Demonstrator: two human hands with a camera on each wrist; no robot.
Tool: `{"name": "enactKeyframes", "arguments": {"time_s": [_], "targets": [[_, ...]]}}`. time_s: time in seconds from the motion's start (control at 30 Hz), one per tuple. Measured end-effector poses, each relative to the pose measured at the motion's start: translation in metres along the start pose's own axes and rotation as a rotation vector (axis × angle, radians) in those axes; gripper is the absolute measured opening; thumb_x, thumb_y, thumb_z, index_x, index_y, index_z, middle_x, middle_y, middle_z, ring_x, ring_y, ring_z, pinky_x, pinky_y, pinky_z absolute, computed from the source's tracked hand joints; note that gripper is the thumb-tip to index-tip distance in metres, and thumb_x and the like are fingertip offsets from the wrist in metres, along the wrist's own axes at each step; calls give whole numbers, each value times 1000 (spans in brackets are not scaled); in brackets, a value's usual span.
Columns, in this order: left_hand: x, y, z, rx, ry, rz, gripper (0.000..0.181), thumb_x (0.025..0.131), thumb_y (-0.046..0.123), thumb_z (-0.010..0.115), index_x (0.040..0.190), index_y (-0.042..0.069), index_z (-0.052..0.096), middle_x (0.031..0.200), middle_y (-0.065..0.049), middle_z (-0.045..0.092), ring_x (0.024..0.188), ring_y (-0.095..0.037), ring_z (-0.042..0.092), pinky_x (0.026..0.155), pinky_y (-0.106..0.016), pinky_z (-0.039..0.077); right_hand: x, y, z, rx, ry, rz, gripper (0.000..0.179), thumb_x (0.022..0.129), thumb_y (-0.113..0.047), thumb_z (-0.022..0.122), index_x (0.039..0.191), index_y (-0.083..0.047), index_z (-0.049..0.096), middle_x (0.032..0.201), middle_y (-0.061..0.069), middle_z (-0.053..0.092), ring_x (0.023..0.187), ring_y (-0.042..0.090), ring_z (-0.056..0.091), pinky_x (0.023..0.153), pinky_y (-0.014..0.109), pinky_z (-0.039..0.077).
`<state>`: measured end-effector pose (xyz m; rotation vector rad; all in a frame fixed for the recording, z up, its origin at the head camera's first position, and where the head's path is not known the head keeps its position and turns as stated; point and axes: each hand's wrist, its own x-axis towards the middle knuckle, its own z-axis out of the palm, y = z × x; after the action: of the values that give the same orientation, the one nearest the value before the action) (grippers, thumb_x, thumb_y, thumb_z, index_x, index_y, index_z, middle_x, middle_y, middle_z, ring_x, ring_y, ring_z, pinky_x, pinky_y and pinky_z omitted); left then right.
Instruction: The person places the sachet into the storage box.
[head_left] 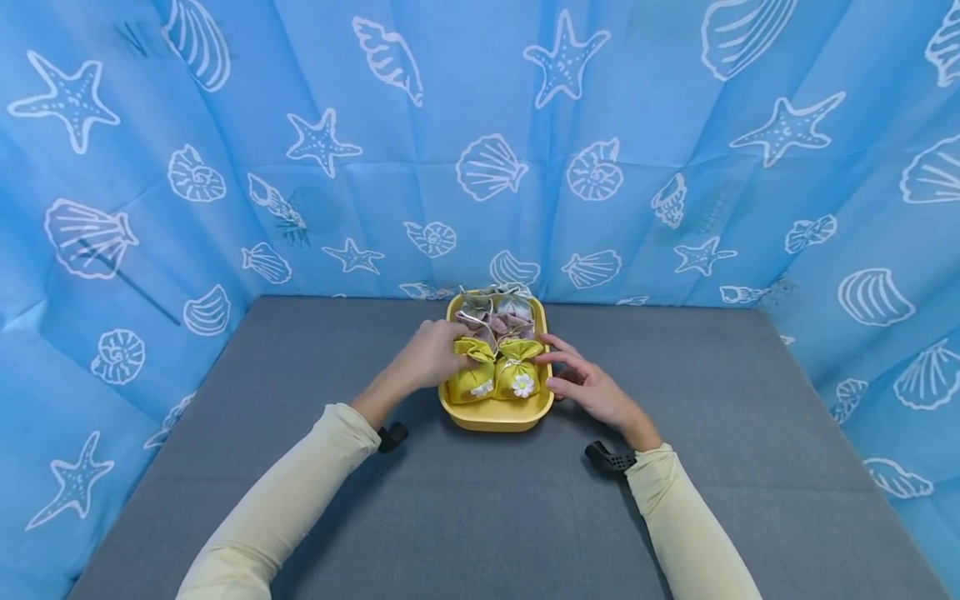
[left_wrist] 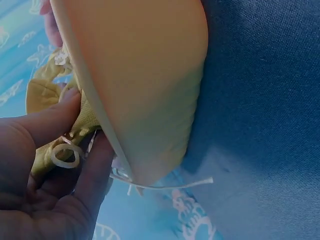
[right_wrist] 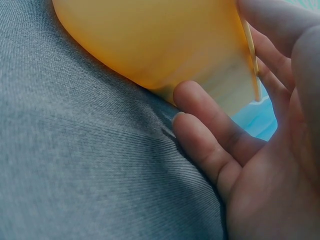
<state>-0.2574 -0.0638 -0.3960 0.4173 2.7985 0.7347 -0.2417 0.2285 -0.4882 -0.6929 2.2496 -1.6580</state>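
A yellow tub [head_left: 491,421] holds several small drawstring pouches. At its near end sit two yellow ones, the left yellow pouch [head_left: 467,386] and the right yellow pouch [head_left: 517,379], which bears a white flower. My left hand [head_left: 431,357] reaches over the left rim and pinches the gathered neck of the left yellow pouch between thumb and fingers; its drawstring loop [left_wrist: 66,156] shows beside them. On the opposite side, my right hand [head_left: 592,392] holds the tub by its right rim, some fingers over the edge and two others [right_wrist: 207,132] low along the outer wall.
Behind the yellow pouches lie mauve pouches [head_left: 512,325] and, at the far end, pale grey ones [head_left: 517,303]. The tub stands on a grey cloth-covered table [head_left: 480,517], near its back edge. A blue curtain [head_left: 420,200] printed with shells and starfish surrounds the table.
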Motion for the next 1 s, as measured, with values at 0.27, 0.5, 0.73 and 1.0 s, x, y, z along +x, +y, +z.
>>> {"name": "enactKeyframes", "arguments": {"time_s": [0.27, 0.5, 0.73, 1.0], "targets": [[1, 1, -3, -13, 16, 28, 39, 85, 29, 84, 120, 18, 72, 117, -1, 74, 100, -17, 69, 77, -31, 58, -4, 3, -3, -28, -2, -5, 37, 104, -17, 59, 141, -10, 57, 172, 3, 17, 118, 30, 59, 83, 25, 58], [1, 2, -26, -150, 81, 40, 34, 92, 35, 76, 122, 19, 69, 120, -3, 71, 104, -19, 68, 79, -36, 59, -9, 7, -15, -49, 11, -24, 38, 104, -15, 58, 141, -9, 56, 172, 5, 17, 103, 24, 64, 81, 26, 59], [3, -6, -42, -221, 297, 52, 30, 101, 35, 64, 126, 17, 67, 122, -3, 71, 110, -25, 69, 87, -43, 59, -9, 2, -17, -54, 14, 11, 36, 103, -18, 60, 139, -13, 59, 172, 2, 19, 144, 35, 38, 82, 23, 56], [10, -14, -49, -174, 563, 116, 30, 103, 27, 61, 130, 14, 66, 129, -7, 68, 119, -27, 64, 94, -45, 56, -1, -28, -33, -229, 45, 54, 42, 104, -26, 61, 143, -11, 56, 159, 10, 44, 96, 35, 66, 78, 40, 61]]}}
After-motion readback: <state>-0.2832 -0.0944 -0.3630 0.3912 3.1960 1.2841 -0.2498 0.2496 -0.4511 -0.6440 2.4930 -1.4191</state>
